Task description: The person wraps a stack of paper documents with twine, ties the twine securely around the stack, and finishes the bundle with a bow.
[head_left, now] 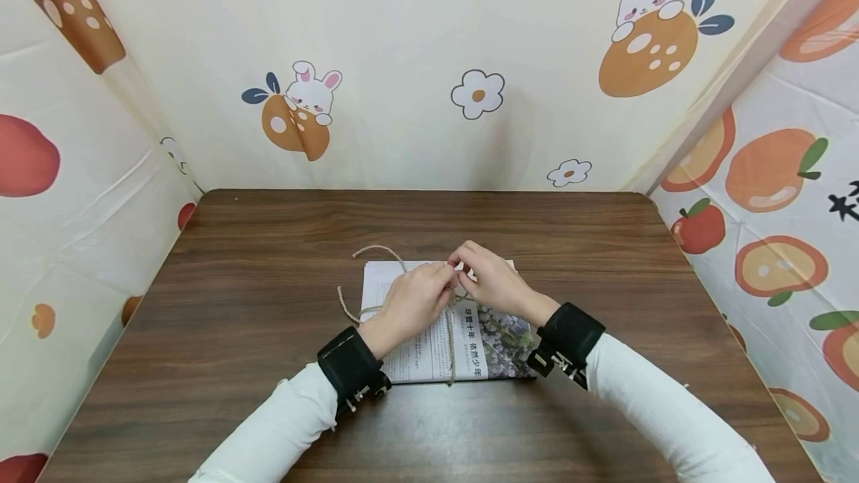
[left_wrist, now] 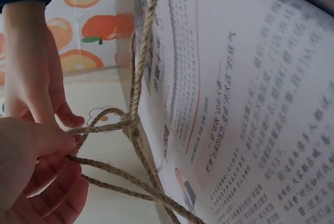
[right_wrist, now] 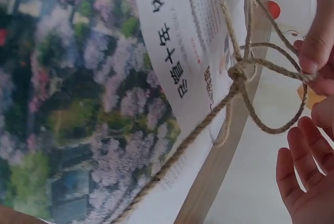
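Observation:
A stack of printed papers (head_left: 416,349), with a flower photo (right_wrist: 94,104) at its right side, lies on the table. Beige twine (right_wrist: 180,153) crosses over the stack, with a knot (right_wrist: 237,75) where the strands meet. Above the knot, my left hand (head_left: 417,300) pinches the twine between thumb and fingers, and a loop (right_wrist: 276,130) hangs from the pinch. My right hand (head_left: 495,282) meets the left fingertips, its other fingers loosely bent in the right wrist view. Whether it grips twine is hidden.
Two loose twine ends (head_left: 376,248) lie at the stack's upper left. Brown wood-grain tabletop (head_left: 268,267) surrounds the papers. A cartoon-printed backdrop (head_left: 403,58) stands behind the table, with a fruit-printed cloth (head_left: 772,222) along the right side.

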Demonstrator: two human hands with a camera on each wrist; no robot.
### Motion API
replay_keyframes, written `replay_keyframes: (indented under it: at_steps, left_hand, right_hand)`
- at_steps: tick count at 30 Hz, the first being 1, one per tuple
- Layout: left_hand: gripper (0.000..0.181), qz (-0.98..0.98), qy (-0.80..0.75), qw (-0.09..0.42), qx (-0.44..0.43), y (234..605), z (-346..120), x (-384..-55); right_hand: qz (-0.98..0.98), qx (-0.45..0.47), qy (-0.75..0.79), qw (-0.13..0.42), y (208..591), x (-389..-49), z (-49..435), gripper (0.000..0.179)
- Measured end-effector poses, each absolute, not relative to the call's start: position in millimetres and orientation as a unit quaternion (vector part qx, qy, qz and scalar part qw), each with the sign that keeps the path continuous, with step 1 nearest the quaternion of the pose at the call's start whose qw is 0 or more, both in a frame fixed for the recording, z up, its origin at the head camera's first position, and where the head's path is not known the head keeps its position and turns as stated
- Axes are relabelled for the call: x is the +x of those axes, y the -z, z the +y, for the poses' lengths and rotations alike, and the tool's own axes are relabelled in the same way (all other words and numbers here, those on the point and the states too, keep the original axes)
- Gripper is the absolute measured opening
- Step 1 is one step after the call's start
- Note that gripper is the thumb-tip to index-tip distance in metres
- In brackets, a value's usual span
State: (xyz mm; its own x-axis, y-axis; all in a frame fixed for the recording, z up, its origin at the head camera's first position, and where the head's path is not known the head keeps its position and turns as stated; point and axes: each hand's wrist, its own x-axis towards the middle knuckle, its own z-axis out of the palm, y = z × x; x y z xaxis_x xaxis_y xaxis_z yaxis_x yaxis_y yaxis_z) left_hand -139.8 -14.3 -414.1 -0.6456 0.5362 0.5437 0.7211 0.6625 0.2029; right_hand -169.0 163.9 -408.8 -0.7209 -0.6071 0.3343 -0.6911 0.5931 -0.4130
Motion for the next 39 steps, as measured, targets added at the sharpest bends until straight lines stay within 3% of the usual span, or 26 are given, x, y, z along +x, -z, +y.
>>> replay_keyframes:
  at_steps: [9,14,31,39]
  left_hand:
    - [0.018,-0.909,0.267,0.133,-0.29,407,-17,-144]
    - [0.021,-0.911,0.296,0.103,-0.267,404,-17,-147]
    - [0.015,-0.898,0.342,0.046,-0.274,397,-24,-149]
    - [0.006,-0.908,0.325,0.08,-0.253,393,-33,-154]
  right_hand:
    - [-0.893,0.351,-0.265,0.092,412,-156,164,0.009]
    - [-0.895,0.36,-0.252,0.083,413,-151,164,0.015]
    - [-0.9,0.345,-0.26,0.056,414,-149,159,0.009]
    - [-0.899,0.343,-0.269,0.04,415,-149,160,0.008]
